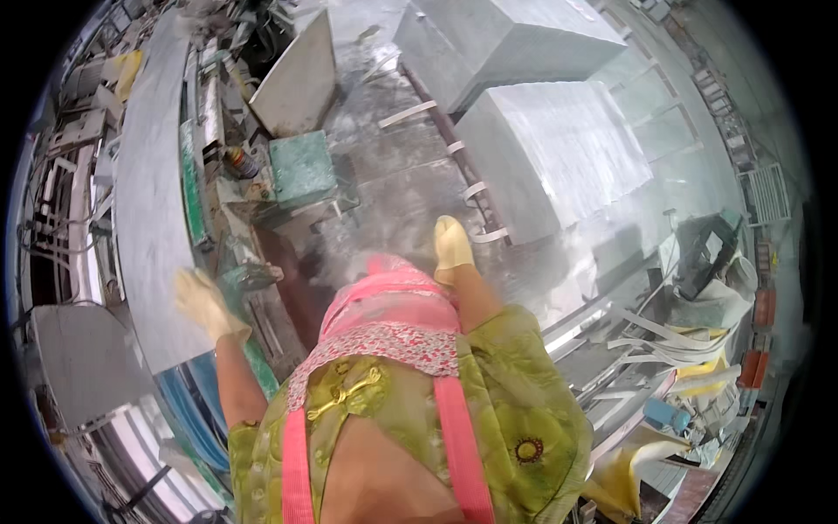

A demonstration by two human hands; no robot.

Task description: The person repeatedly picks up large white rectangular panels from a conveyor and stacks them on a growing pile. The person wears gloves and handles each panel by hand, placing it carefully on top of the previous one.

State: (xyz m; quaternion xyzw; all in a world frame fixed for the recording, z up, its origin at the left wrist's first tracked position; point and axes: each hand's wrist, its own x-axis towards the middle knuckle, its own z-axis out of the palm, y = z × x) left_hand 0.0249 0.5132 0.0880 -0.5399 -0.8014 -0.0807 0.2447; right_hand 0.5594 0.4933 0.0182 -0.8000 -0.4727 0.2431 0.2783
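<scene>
My left hand (208, 304), in a pale yellow glove, reaches out to the left at the edge of a long grey stone slab (155, 201). Its fingers are stretched and a little smeared by motion; I see nothing held in them. In a matching glove, my right hand (452, 244) hangs in front of me over the floor. Its fingers are curled together, and no object shows in them. Between the two arms lies a pink apron (388, 301) with a flowered band, worn over a green quilted top.
Two large pale stone blocks (559, 157) stand ahead on the right, beside a dark rail (449, 135). A green box (302, 166) and a leaning board (301, 79) are ahead on the left. Pale strips (672, 341) and sacks clutter the right side.
</scene>
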